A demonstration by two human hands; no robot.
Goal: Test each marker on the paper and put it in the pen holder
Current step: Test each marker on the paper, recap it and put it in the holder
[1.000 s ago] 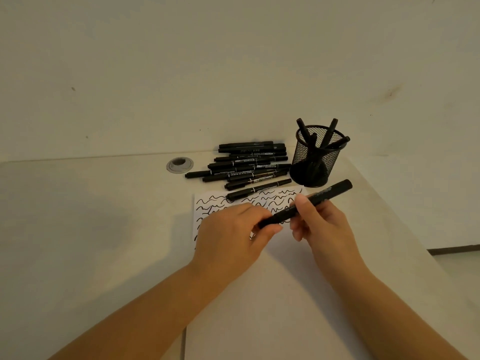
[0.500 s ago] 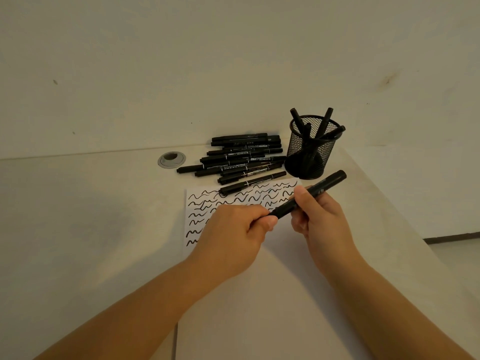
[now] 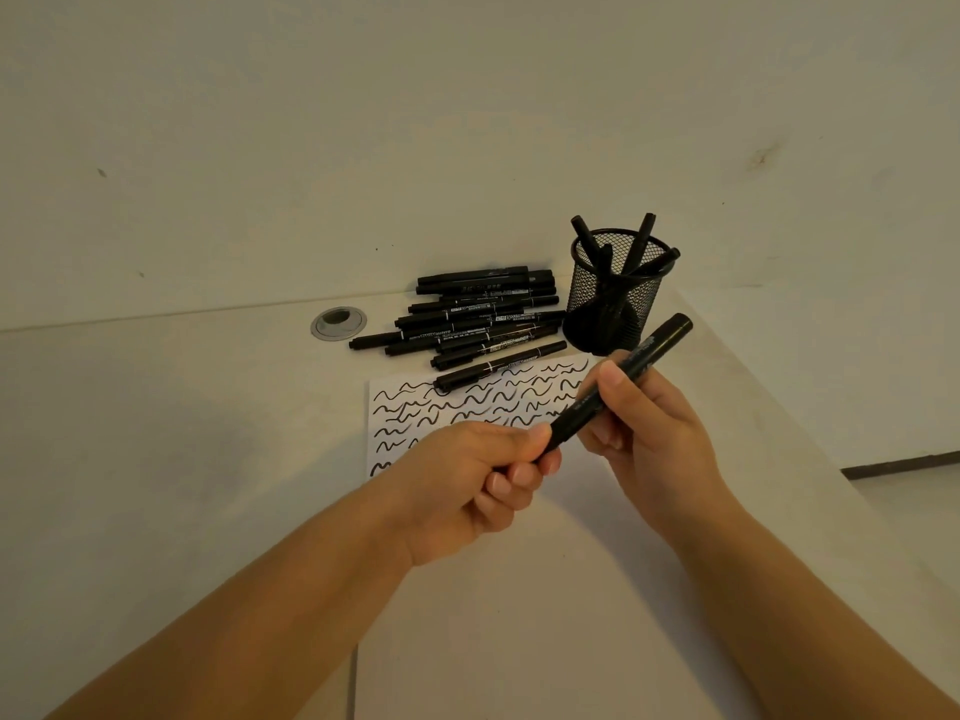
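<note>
The right hand (image 3: 644,433) grips a thick black marker (image 3: 621,381) above the scribbled white paper (image 3: 519,589); the left hand (image 3: 478,475) pinches its lower cap end. Pull straight, barrel held steady.

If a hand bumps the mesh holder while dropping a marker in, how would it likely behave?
The holder is open wire mesh, so probably light and easy to slide. The markers in it lean outward above the rim, so a high knock might tip it. It looks rigid, not fragile.
</note>
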